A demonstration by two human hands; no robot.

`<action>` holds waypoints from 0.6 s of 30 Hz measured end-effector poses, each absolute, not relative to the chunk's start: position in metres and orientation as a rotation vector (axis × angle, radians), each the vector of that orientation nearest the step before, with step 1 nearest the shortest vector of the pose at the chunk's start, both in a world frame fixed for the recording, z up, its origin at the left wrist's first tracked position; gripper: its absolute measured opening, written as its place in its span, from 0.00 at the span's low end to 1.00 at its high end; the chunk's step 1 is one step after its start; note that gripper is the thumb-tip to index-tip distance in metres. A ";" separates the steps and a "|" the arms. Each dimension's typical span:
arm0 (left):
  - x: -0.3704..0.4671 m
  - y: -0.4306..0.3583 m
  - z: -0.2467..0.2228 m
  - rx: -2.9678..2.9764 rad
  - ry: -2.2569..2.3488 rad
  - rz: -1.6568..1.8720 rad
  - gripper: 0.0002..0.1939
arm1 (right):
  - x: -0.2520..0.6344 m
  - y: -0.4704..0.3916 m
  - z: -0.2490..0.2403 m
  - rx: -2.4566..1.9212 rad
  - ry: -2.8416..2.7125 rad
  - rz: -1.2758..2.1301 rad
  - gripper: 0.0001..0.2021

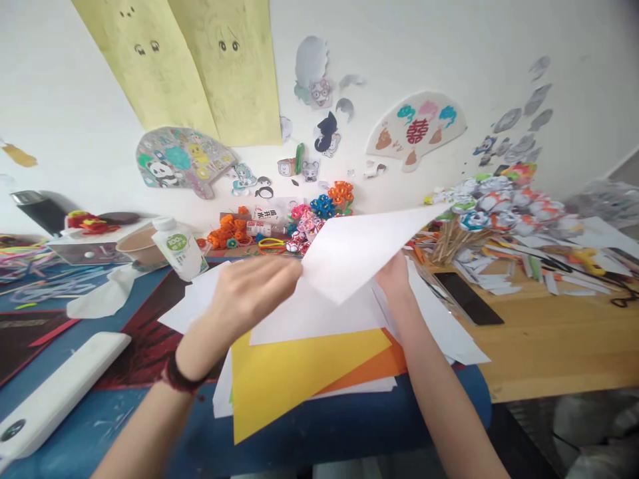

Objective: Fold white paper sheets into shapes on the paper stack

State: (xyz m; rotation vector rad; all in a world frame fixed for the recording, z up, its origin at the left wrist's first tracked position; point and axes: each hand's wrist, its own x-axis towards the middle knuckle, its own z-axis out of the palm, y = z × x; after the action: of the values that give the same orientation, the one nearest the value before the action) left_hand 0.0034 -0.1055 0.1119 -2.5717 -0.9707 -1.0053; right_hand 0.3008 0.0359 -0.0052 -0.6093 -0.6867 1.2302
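A white sheet of paper [349,249] is lifted and tilted above a pile of paper. My left hand [254,283], slightly blurred, has its fingers closed at the sheet's left edge. On the other side, my right hand [394,271] grips the sheet from beneath, its fingers partly hidden behind the paper. Below both hands lie another white sheet [299,322], a yellow sheet [294,372] and an orange sheet [372,369], overlapping at angles. More white sheets [449,332] spread out under my right forearm.
A white glue bottle [180,249] stands beside a paper cup [137,245] at the back left. Nearer is a long white device [64,392]. Pipe-cleaner flowers [324,206] line the wall. Paper flowers on sticks [489,206] and paper scraps cover the right side, near a dark phone-like slab [469,297].
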 end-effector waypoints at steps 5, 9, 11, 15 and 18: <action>-0.031 -0.111 0.019 -2.492 -0.874 -0.533 0.12 | 0.298 0.032 -0.007 -0.885 -0.875 1.237 0.11; -0.058 -0.104 -0.016 -2.635 -0.952 -0.510 0.12 | 0.293 0.026 -0.008 -1.067 -1.209 1.224 0.12; -0.069 -0.099 -0.023 -2.663 -0.991 -0.544 0.14 | 0.289 0.025 -0.011 -1.093 -1.361 1.173 0.12; -0.086 -0.093 -0.027 -2.709 -0.996 -0.617 0.13 | 0.283 0.028 -0.021 -1.109 -1.594 1.041 0.12; -0.095 -0.100 -0.025 -2.660 -1.038 -0.686 0.13 | 0.281 0.031 -0.027 -1.107 -1.674 1.044 0.11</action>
State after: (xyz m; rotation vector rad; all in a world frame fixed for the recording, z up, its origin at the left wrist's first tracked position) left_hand -0.0946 -0.1000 -0.0250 -2.6597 -1.0383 -0.6863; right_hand 0.2810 0.0305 -0.0275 -1.1065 -1.6743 1.0437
